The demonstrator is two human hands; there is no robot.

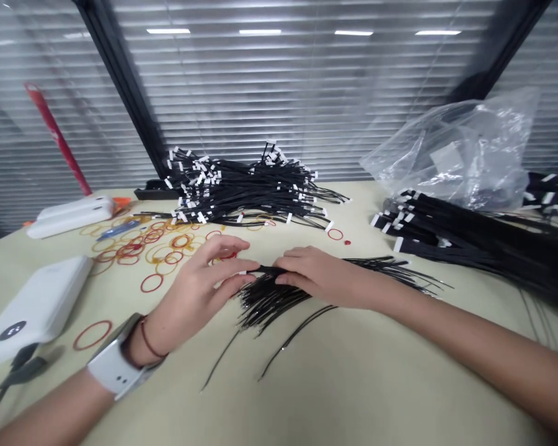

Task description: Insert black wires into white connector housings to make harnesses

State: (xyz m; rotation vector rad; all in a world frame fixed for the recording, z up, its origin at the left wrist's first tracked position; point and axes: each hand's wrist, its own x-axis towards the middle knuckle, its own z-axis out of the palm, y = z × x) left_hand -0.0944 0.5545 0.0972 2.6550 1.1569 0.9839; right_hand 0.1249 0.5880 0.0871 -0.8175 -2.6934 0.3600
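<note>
Black sleeved cable [267, 270], white-tipped, held between your left hand [204, 279], pinching end, and right hand [323, 277], gripping farther along; thin black wires [265, 303] beneath. Step seems end-straightening; next likely needs firm right hold.

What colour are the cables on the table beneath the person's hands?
Black; the cables show best in the head view.
</note>
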